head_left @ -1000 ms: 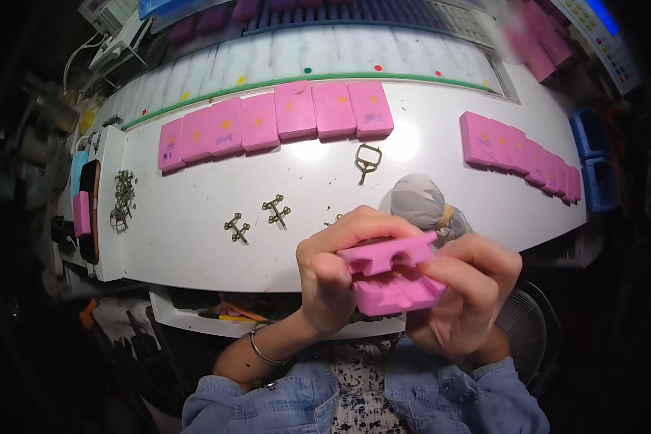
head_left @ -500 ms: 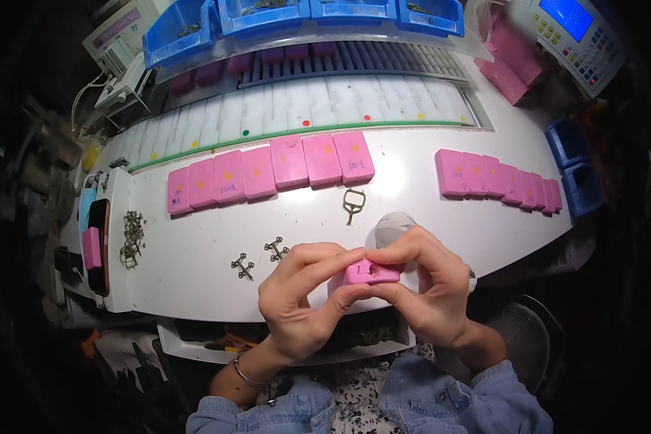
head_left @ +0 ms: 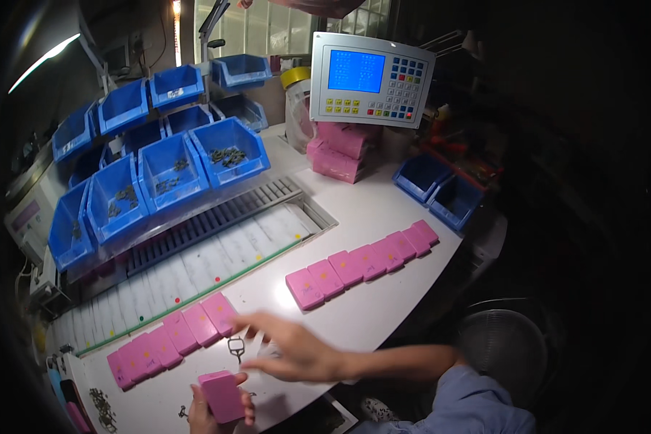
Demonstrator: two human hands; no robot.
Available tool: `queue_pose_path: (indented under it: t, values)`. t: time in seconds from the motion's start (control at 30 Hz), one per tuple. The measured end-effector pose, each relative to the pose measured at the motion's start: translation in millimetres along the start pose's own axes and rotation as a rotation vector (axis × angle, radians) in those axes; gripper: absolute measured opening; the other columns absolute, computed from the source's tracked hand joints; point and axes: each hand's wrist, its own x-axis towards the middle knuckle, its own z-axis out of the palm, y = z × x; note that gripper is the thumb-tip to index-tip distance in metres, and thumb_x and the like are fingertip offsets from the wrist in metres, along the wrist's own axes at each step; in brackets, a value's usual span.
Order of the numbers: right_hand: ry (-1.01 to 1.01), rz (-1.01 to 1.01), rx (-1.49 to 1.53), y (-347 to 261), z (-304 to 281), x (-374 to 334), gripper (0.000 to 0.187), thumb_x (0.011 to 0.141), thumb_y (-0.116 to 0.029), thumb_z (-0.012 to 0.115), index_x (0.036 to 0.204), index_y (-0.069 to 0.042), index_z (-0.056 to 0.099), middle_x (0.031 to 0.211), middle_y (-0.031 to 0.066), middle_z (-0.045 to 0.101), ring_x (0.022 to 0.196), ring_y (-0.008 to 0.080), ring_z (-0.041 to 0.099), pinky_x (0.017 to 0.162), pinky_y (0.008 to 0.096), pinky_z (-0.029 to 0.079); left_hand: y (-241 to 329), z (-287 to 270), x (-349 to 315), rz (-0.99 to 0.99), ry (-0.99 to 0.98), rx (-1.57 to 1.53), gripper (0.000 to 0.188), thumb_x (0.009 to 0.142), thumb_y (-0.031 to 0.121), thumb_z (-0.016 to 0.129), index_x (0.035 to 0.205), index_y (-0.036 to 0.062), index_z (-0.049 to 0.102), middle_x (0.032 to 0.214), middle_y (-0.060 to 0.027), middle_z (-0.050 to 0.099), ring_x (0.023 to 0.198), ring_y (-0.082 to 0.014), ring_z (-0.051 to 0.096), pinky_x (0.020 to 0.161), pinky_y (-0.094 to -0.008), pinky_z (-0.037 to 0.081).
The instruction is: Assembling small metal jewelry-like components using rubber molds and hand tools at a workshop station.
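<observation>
My left hand [head_left: 204,414], at the lower edge, is closed round a pink rubber mould [head_left: 223,397] and holds it upright with a broad face showing. My right hand [head_left: 289,351] is off the mould, reaching across just above it. Its fingers are apart with nothing seen in them, and motion blurs them a little. Close to its fingertips, a dark metal frame-shaped piece [head_left: 236,349] lies on the white table. Beyond it runs a row of pink moulds [head_left: 183,332]. A small metal piece [head_left: 183,412] lies left of my left hand.
Another row of pink moulds [head_left: 349,269] lies along the table's right side. Blue bins [head_left: 168,170] with small metal parts stand over a slatted rack [head_left: 217,217] at the back left. A control panel [head_left: 372,79] stands behind stacked pink blocks [head_left: 334,160]. Metal bits [head_left: 103,410] lie at lower left.
My view has swung to the right. Both hands were pinching the mould; my right hand has let go and moved away from it, while my left hand keeps hold.
</observation>
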Motion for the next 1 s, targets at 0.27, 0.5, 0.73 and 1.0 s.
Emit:
queue_pose_path:
  t: [0.27, 0.5, 0.73, 1.0]
  values:
    - [0.780, -0.204, -1.042, 76, -242, 92, 0.022, 0.078, -0.008, 0.058, 0.098, -0.001, 0.056, 0.126, 0.0173, 0.048, 0.117, 0.0319, 0.045, 0.094, 0.0475, 0.035, 26, -24, -34, 0.134, 0.401, -0.122, 0.043, 0.097, 0.029, 0.034, 0.126, -0.0014, 0.041, 0.107, -0.0132, 0.057, 0.089, -0.0235, 0.056, 0.071, -0.0343, 0.047]
    - [0.909, -0.191, -1.450, 109, -327, 111, 0.019, 0.079, -0.006, 0.056, 0.099, -0.004, 0.054, 0.135, 0.0142, 0.041, 0.127, 0.0269, 0.036, 0.092, 0.0411, 0.033, 40, -34, -36, 0.193, 0.550, -0.014, 0.041, 0.085, 0.004, 0.050, 0.124, -0.0061, 0.041, 0.111, -0.0163, 0.055, 0.095, -0.0274, 0.057, 0.079, -0.0386, 0.049]
    - [0.985, -0.244, -1.427, 113, -335, 113, 0.017, 0.078, -0.002, 0.055, 0.095, -0.005, 0.055, 0.135, 0.0131, 0.043, 0.126, 0.0275, 0.038, 0.093, 0.0408, 0.033, 42, -51, -31, 0.168, 0.434, 0.044, 0.047, 0.078, -0.005, 0.053, 0.123, -0.0090, 0.039, 0.112, -0.0190, 0.053, 0.100, -0.0308, 0.055, 0.084, -0.0412, 0.049]
    - [1.066, -0.310, -1.181, 119, -333, 122, 0.034, 0.073, 0.007, 0.046, 0.100, -0.005, 0.060, 0.111, 0.0062, 0.060, 0.127, 0.0291, 0.035, 0.102, 0.0456, 0.024, 45, -40, -36, 0.235, 0.629, -0.023, 0.044, 0.081, 0.001, 0.054, 0.123, -0.0035, 0.042, 0.107, -0.0163, 0.055, 0.093, -0.0272, 0.057, 0.075, -0.0360, 0.050]
